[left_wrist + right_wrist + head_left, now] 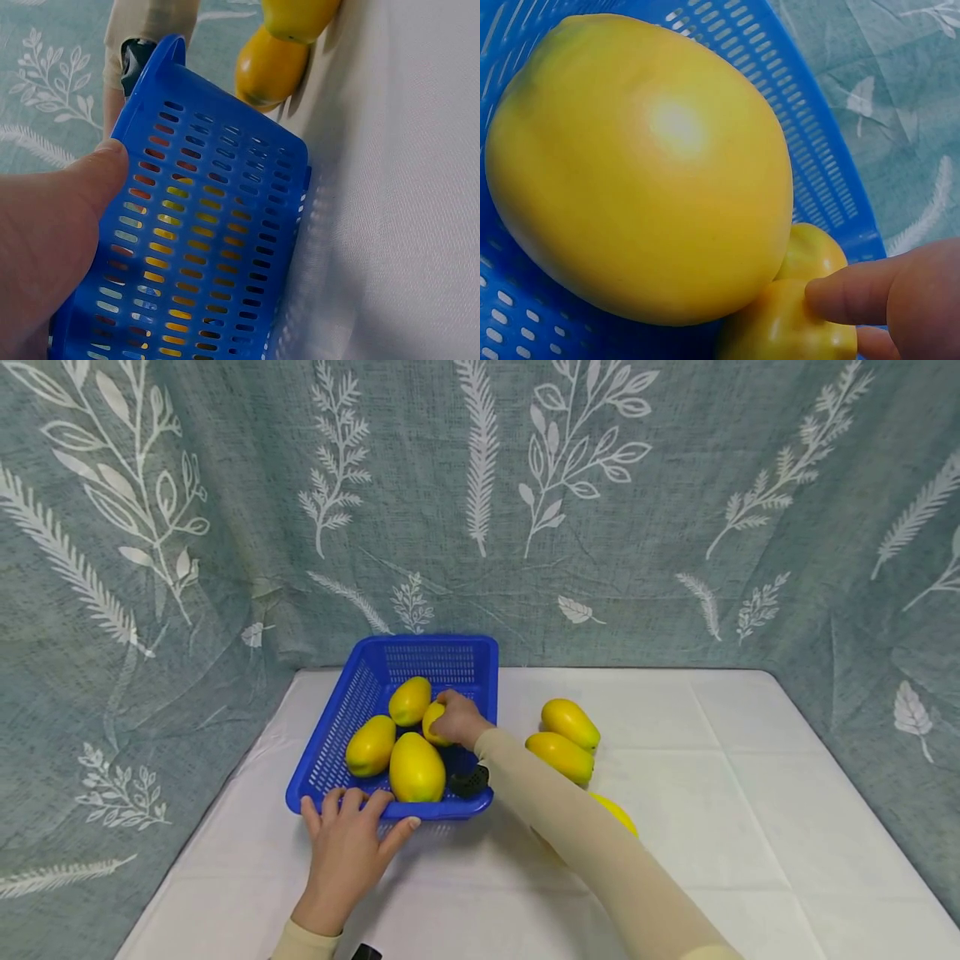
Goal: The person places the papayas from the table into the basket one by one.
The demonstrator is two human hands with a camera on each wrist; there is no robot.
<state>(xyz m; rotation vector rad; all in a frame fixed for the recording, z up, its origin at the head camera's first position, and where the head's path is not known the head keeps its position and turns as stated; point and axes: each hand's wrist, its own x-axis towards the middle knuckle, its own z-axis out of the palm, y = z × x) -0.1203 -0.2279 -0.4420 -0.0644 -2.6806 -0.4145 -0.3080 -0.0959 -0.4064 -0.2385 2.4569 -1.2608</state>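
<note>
A blue plastic basket (486, 681) with slotted walls stands on the table, several yellow mangoes inside. My left hand (351, 852) holds its near rim, fingers over the edge and thumb outside; in the left wrist view the thumb (105, 169) lies against the rim. My right hand (459, 718) reaches over the basket's right side and grips a mango (435, 724), which it partly covers. Around that one lie a mango (410, 702) behind, another mango (371, 747) at the left and a larger-looking mango (417, 768) in front. That front one fills much of the right wrist view.
Right of the basket, on the white tablecloth (720, 777), lie a mango (570, 724), a second mango (561, 757) and a third (617, 814) partly hidden by my right forearm. A patterned grey-green curtain (420, 527) hangs behind the table and at both sides.
</note>
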